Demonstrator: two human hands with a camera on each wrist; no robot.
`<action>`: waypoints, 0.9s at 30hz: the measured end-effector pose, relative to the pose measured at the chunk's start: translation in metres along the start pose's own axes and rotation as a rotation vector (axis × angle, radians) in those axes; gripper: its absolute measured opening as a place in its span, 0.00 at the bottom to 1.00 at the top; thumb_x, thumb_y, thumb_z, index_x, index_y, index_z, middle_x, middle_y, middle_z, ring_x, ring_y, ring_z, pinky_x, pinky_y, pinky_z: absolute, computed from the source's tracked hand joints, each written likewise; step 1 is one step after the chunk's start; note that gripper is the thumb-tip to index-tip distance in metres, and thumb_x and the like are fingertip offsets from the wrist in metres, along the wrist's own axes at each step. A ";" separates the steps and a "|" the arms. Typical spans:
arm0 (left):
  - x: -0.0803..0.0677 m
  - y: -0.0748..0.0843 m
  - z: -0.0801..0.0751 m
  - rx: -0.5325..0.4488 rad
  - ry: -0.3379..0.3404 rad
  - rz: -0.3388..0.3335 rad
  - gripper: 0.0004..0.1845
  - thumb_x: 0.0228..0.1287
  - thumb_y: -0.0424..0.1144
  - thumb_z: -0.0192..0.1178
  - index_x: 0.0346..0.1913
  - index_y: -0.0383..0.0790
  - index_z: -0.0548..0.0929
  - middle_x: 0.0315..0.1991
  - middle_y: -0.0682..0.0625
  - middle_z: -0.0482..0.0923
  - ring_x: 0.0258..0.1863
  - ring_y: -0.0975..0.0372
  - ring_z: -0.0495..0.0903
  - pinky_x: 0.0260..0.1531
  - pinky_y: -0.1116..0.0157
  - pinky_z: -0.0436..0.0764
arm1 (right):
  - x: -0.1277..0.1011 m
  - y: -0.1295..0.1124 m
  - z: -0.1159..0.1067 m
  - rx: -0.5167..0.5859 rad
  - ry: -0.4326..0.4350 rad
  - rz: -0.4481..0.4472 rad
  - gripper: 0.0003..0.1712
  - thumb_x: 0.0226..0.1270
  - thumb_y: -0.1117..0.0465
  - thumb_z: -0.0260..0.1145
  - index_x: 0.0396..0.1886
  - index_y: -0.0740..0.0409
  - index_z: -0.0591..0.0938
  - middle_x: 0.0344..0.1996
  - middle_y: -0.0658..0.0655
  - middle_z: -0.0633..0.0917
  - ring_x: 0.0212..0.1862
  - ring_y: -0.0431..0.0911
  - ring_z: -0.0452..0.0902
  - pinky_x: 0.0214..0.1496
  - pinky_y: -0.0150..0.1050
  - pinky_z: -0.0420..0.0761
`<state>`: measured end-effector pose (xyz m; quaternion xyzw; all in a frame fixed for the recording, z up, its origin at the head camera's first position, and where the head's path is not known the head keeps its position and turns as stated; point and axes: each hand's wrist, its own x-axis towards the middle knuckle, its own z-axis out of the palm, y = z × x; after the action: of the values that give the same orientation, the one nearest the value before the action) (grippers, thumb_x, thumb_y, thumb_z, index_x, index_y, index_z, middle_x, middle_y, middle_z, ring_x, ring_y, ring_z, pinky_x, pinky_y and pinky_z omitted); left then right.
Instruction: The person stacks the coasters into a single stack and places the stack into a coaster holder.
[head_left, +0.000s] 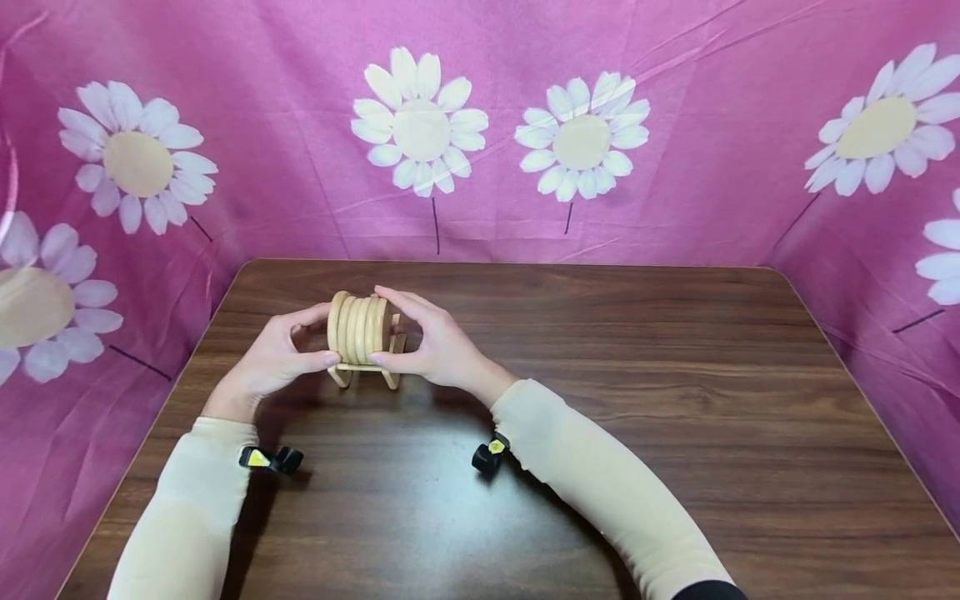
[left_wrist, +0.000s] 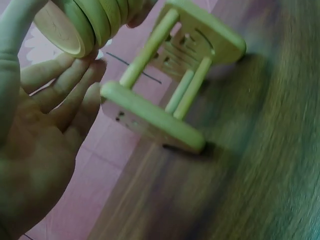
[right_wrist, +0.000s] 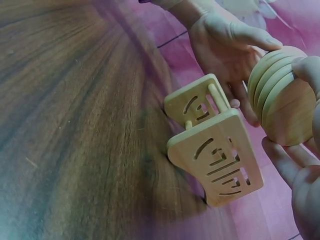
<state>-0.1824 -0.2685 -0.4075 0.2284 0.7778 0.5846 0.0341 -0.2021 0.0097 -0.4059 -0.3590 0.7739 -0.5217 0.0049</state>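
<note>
A stack of several round wooden coasters (head_left: 358, 327) is held on edge between both hands, over a small wooden coaster holder (right_wrist: 220, 160). From the left side, my left hand (head_left: 272, 354) grips the stack, thumb low at the front and fingers toward the back. My right hand (head_left: 442, 343) holds the opposite end, its thumb across the outer coaster's edge and its fingers around the rim. The holder has two slotted end panels joined by round rods (left_wrist: 150, 47); it stands on the table just below the coasters.
The brown wood-grain table (head_left: 600, 400) stretches to the right and toward the front. Pink cloth (head_left: 502, 217) with white flowers hangs behind it and along both sides. Small black devices with yellow marks (head_left: 258, 458) sit at both wrists.
</note>
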 end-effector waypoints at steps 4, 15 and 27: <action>-0.001 -0.009 -0.004 0.040 0.013 0.016 0.37 0.58 0.18 0.71 0.73 0.38 0.81 0.65 0.69 0.82 0.66 0.78 0.76 0.69 0.81 0.70 | 0.004 0.002 0.002 -0.043 -0.017 -0.024 0.53 0.62 0.58 0.83 0.83 0.60 0.68 0.75 0.61 0.78 0.74 0.52 0.77 0.78 0.39 0.77; 0.002 -0.032 -0.007 -0.055 -0.022 0.079 0.41 0.57 0.14 0.67 0.72 0.50 0.82 0.69 0.65 0.80 0.69 0.74 0.74 0.70 0.78 0.70 | 0.009 0.010 0.008 -0.036 -0.026 -0.018 0.53 0.62 0.59 0.83 0.83 0.62 0.67 0.75 0.62 0.78 0.73 0.53 0.78 0.75 0.35 0.79; 0.004 -0.045 -0.011 0.067 -0.072 0.076 0.40 0.60 0.20 0.71 0.77 0.38 0.76 0.73 0.66 0.75 0.74 0.75 0.68 0.75 0.80 0.61 | 0.009 0.022 0.012 -0.146 -0.058 0.032 0.52 0.62 0.54 0.83 0.83 0.58 0.69 0.76 0.60 0.77 0.78 0.53 0.73 0.84 0.42 0.70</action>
<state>-0.2042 -0.2860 -0.4452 0.2797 0.7858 0.5507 0.0321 -0.2164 -0.0002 -0.4261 -0.3608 0.8151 -0.4532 0.0093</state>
